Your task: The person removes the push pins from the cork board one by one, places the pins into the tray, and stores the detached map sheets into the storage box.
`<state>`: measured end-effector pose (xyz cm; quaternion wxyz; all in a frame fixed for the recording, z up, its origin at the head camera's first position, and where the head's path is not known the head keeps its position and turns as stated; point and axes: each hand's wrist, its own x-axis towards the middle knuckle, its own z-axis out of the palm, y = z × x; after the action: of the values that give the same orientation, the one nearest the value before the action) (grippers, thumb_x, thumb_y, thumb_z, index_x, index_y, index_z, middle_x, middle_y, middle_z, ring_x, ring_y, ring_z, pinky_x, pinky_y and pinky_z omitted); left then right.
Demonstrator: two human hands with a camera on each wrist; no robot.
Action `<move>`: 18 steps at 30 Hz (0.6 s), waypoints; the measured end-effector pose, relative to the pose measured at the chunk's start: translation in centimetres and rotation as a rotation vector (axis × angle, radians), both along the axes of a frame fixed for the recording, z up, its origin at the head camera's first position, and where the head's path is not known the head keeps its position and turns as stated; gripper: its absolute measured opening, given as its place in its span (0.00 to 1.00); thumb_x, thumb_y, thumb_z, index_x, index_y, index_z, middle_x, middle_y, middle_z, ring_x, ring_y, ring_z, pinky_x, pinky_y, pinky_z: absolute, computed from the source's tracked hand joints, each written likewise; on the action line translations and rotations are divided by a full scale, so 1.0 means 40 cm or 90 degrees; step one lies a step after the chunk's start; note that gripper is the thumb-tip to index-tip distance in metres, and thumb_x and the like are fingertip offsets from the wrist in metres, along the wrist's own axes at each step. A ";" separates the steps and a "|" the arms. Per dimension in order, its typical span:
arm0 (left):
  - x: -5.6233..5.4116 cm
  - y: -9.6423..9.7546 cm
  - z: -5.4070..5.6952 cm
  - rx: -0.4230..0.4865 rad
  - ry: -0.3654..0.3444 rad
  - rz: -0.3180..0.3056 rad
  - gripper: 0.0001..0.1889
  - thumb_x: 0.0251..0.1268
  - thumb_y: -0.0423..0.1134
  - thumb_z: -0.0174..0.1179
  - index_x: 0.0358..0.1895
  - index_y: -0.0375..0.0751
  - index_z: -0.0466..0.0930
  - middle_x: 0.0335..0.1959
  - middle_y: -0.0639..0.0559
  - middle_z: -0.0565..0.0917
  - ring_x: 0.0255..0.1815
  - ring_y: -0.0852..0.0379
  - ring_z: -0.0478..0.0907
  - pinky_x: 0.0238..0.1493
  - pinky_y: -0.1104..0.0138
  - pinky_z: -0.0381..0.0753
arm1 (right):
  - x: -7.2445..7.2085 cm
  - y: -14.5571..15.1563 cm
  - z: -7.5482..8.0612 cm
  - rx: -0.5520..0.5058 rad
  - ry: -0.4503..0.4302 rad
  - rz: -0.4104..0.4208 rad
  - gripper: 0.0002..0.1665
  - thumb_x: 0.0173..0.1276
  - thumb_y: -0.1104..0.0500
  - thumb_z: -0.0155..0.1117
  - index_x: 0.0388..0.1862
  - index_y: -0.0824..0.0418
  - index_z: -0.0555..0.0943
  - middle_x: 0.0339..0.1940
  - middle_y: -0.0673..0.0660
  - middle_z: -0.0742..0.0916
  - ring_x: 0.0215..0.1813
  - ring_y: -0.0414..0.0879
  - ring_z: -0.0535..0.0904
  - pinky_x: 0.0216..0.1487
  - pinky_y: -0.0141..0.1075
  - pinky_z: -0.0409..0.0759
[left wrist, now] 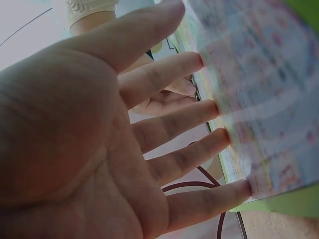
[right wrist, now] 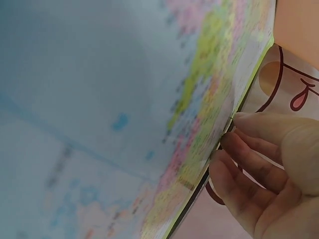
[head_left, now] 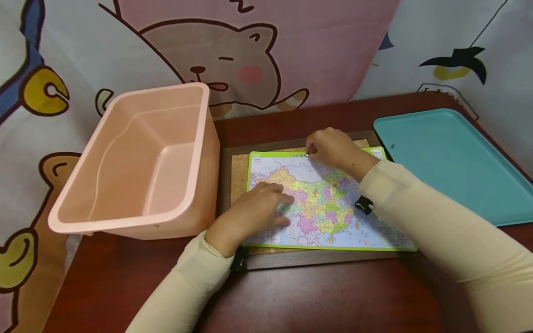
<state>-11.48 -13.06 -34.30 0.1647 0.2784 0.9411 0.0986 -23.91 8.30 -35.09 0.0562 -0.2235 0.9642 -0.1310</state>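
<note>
A colourful map sheet with a bright green border lies on a cork board with a brown frame. My left hand rests on the map's left part, fingers spread and fingertips touching its surface. In the left wrist view, the straight fingers of that hand reach the map. At the map's top edge, my right hand has its fingers bent in. The right wrist view shows the thumb and fingertips of the right hand pinching at the edge of the map.
A deep pink bin stands left of the board on the dark red table. To the right lies a teal tray bearing a small dark speck. Behind the table hangs a cartoon-printed cloth.
</note>
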 end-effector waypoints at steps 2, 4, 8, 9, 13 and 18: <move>0.001 0.000 0.000 0.001 -0.007 0.001 0.27 0.64 0.53 0.68 0.65 0.55 0.79 0.73 0.46 0.72 0.74 0.45 0.66 0.71 0.51 0.70 | 0.000 -0.001 -0.001 0.004 -0.007 0.000 0.08 0.64 0.60 0.72 0.42 0.60 0.88 0.42 0.58 0.90 0.44 0.52 0.86 0.49 0.49 0.84; 0.001 0.000 -0.001 0.002 -0.007 0.001 0.26 0.64 0.53 0.68 0.65 0.55 0.79 0.72 0.46 0.72 0.74 0.45 0.66 0.72 0.51 0.70 | 0.000 -0.003 -0.001 0.010 -0.005 0.003 0.09 0.64 0.60 0.72 0.42 0.59 0.88 0.42 0.58 0.90 0.45 0.52 0.86 0.49 0.49 0.84; 0.001 0.000 0.000 0.006 0.009 -0.004 0.26 0.63 0.52 0.68 0.64 0.54 0.80 0.71 0.46 0.73 0.73 0.45 0.67 0.72 0.52 0.69 | -0.002 -0.004 0.001 0.025 0.020 0.008 0.08 0.63 0.59 0.73 0.41 0.58 0.89 0.41 0.57 0.90 0.43 0.51 0.85 0.48 0.49 0.84; 0.000 0.000 0.000 0.008 0.012 -0.004 0.26 0.63 0.52 0.68 0.64 0.54 0.80 0.71 0.46 0.74 0.73 0.45 0.67 0.72 0.52 0.69 | -0.003 -0.005 0.002 0.028 0.025 0.008 0.08 0.63 0.59 0.73 0.41 0.58 0.89 0.41 0.56 0.90 0.43 0.51 0.85 0.47 0.49 0.84; 0.002 0.000 0.003 0.008 0.006 -0.001 0.26 0.63 0.52 0.68 0.64 0.54 0.80 0.71 0.46 0.73 0.73 0.45 0.67 0.72 0.51 0.70 | -0.004 -0.008 -0.001 0.031 0.029 0.012 0.08 0.63 0.59 0.74 0.41 0.58 0.89 0.40 0.56 0.90 0.42 0.51 0.85 0.46 0.49 0.84; 0.002 -0.001 0.002 0.013 0.012 -0.006 0.25 0.63 0.52 0.69 0.64 0.54 0.81 0.71 0.45 0.74 0.73 0.45 0.68 0.72 0.52 0.70 | -0.004 -0.009 -0.004 0.028 0.045 0.018 0.07 0.63 0.59 0.73 0.40 0.59 0.90 0.39 0.56 0.90 0.41 0.51 0.85 0.45 0.48 0.85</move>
<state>-11.38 -13.10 -34.24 0.1535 0.2850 0.9403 0.1048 -24.07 7.94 -35.27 0.0286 -0.2405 0.9650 -0.1009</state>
